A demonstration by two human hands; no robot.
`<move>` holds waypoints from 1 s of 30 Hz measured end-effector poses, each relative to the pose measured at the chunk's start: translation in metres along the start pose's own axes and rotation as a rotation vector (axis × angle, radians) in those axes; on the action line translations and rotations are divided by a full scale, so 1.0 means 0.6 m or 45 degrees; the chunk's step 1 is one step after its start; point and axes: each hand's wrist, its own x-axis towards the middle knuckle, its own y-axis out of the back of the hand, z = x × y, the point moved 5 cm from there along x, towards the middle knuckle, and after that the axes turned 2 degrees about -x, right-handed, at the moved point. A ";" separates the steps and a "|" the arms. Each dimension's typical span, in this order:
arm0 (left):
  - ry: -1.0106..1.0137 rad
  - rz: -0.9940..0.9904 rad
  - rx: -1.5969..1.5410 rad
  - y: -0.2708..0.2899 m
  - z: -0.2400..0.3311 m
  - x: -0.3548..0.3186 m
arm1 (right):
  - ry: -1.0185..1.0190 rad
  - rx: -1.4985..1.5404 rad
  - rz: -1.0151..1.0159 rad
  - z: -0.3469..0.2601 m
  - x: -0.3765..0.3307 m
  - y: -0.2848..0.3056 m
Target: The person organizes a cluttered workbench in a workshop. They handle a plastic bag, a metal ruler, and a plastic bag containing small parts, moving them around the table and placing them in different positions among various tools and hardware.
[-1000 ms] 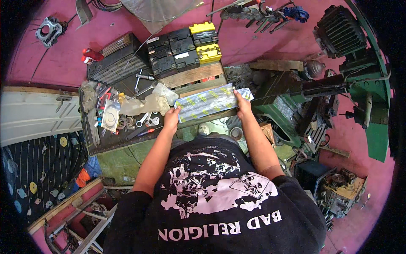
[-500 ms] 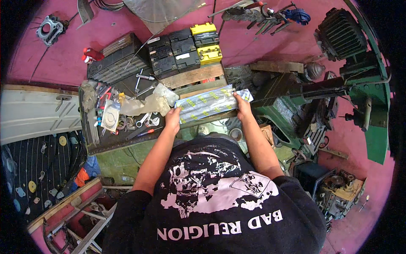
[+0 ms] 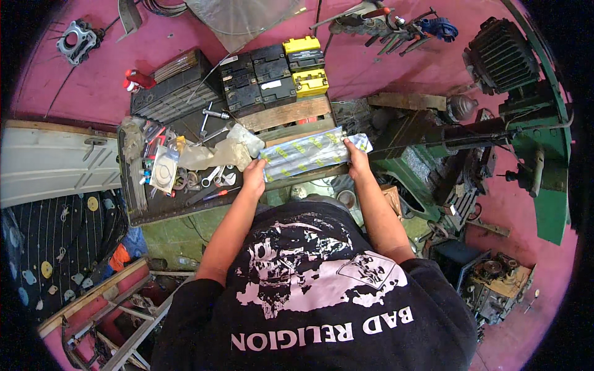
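A long, flat plastic package (image 3: 306,153), silvery blue with yellow-green printing, is stretched between my two hands over the front edge of the bench. Its left end is gripped by my left hand (image 3: 254,176), thumb on top. Close to the other end, my right hand (image 3: 356,159) pinches it the same way, and a short end of the wrapping sticks out beyond the fingers. What the package contains is hidden. Just left of my left hand lies a crumpled translucent plastic bag (image 3: 232,151) on the bench, with spanners (image 3: 216,176) in front of it.
Black and yellow batteries (image 3: 266,77) stand along the back of the bench (image 3: 145,213), beside a dark ribbed case (image 3: 173,89). A T-handle wrench (image 3: 207,120) lies before them. To the right stands a green machine (image 3: 550,161). A ladder (image 3: 139,321) lies at lower left.
Both hands keep their hold on the package, which stays nearly in place. The whole view has shifted very slightly.
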 end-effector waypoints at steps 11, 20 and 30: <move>-0.021 -0.016 -0.059 0.000 0.008 -0.003 | -0.029 0.162 -0.018 -0.024 -0.031 -0.013; -0.096 0.062 -0.104 0.003 0.006 0.000 | 0.129 0.450 -0.098 -0.006 -0.020 -0.004; -0.169 0.097 0.171 0.000 0.022 0.003 | -0.048 0.133 -0.163 -0.016 -0.045 0.006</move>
